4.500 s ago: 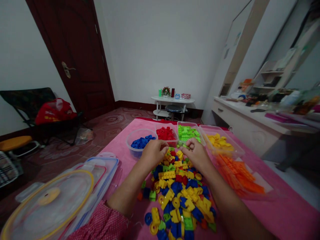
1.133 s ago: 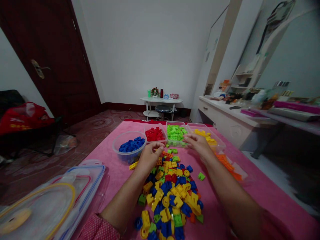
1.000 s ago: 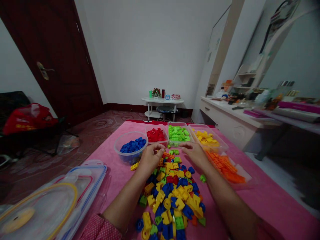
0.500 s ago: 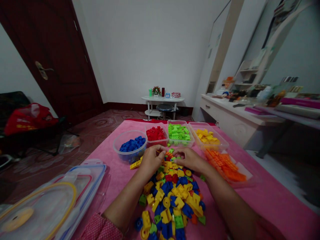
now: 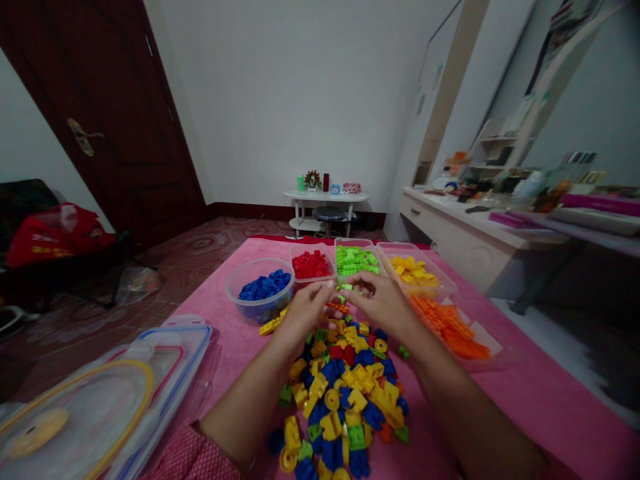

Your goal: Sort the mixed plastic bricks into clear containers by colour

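Note:
Above the far end of a mixed pile of toy building bricks (image 5: 345, 393), my two hands are close together. My left hand (image 5: 307, 310) is closed, with an orange building brick (image 5: 338, 307) at its fingers. Across from it, my right hand (image 5: 377, 297) has its thumb and fingers pinched on a small light-green building brick (image 5: 346, 287). Fingers partly cover both bricks. The pile below holds yellow, blue, red, green and orange pieces.
Behind my hands stand a round tub of blue bricks (image 5: 231, 293) and boxes of red (image 5: 320, 279), green (image 5: 336, 243) and yellow bricks (image 5: 445, 288). An orange-brick box (image 5: 500, 360) sits at right. Lids (image 5: 175, 373) lie at left on the pink cloth (image 5: 540, 393).
Both hands have risen slightly and moved a little farther from me, off the pile. The orange brick now shows between them, below the fingertips.

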The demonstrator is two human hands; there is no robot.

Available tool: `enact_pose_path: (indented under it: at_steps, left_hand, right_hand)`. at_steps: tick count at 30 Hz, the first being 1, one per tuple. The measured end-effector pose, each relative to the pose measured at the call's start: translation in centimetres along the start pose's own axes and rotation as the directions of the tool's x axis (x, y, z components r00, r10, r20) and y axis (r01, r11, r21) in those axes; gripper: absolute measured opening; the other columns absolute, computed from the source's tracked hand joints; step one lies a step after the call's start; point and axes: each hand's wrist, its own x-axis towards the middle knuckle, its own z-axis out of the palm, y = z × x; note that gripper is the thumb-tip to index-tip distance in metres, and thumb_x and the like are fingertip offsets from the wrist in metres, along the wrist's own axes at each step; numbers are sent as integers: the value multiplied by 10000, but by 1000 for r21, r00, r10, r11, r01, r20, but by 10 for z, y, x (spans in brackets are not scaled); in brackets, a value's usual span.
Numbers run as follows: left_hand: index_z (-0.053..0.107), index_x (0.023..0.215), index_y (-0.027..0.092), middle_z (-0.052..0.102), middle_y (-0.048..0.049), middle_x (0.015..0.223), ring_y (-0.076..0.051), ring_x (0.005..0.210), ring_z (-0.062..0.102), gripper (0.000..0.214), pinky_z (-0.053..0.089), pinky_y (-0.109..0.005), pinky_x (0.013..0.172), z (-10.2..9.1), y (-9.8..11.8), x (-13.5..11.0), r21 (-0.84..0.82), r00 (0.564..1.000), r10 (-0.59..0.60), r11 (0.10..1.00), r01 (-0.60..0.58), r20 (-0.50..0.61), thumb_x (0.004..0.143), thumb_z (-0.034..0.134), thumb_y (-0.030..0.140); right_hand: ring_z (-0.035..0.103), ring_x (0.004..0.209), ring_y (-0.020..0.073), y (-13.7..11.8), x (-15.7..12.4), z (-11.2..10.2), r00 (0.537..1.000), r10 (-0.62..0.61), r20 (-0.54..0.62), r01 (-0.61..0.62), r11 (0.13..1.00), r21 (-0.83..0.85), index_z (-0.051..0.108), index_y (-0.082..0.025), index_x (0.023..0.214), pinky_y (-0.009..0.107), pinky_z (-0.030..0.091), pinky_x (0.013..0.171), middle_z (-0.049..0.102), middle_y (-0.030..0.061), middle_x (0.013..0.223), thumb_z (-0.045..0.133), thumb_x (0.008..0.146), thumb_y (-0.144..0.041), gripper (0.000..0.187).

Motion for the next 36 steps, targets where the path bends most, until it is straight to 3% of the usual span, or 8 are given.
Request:
enact_pose_path:
  at_steps: [4,12,17,20,22,26,30,36]
  left_hand:
    - [567,1094,176,625,-58,821,-117,605,627,479,490,-194,506,5,8,-6,-285,970,-180,933,222,166,813,503,559]
    - [587,1098,170,660,-86,842,-127,645,637,492,519,-238,612,10,10,-11,-271,942,-202,923,275,268,827,481,566]
    - [492,1191,184,679,-90,812,-176,669,671,594,511,-276,625,2,7,-7,-74,963,-224,969,236,149,754,579,576]
    - [491,1188,172,679,-107,899,-155,673,661,560,484,-234,579,-3,6,-1,-7,992,-122,992,122,11,734,659,453]
    - [523,1165,154,676,-115,923,-137,652,647,496,467,-217,556,-5,6,1,10,997,-67,998,67,-25,746,654,385]
    - [572,1102,137,681,-109,890,-123,613,628,420,446,-212,539,-4,9,1,-7,997,-29,1000,29,-71,741,647,339]
    - [590,1007,134,686,-88,858,-115,613,618,348,453,-214,560,-8,13,1,-49,988,3,999,-10,-153,708,659,299]
    - [590,949,120,678,-56,797,-97,584,586,321,449,-200,551,-22,20,5,-133,935,143,972,-195,-326,659,631,253]
  right_hand:
    - [561,722,152,-19,-4,1,993,-105,57,100,992,78,672,-211,935,252,414,640,651,15,832,616,752,-251,195]
    - [563,852,201,-11,-11,17,964,-165,207,185,980,-79,668,-188,836,306,426,763,627,51,862,616,702,-138,152]
    - [588,624,157,-2,-9,11,983,76,166,-93,991,94,636,-178,732,266,462,596,645,19,663,543,764,-241,116]
    - [498,405,121,15,3,0,923,289,254,-328,936,126,607,-169,670,229,403,422,557,-19,470,583,737,-359,203]
    - [478,360,121,27,20,-8,912,333,239,-353,934,47,601,-160,593,238,394,400,530,-19,419,652,667,-343,204]
    - [582,531,167,41,62,-25,954,296,-40,-298,952,-72,671,-143,769,289,467,536,633,26,596,711,607,-292,224]
    - [603,921,217,42,72,-20,963,66,-263,-125,968,-216,616,-169,1076,372,456,833,653,90,1019,679,659,-285,437]
    - [634,785,168,45,34,30,989,-103,110,123,973,-196,707,-202,814,292,477,755,703,29,845,566,731,-173,166]
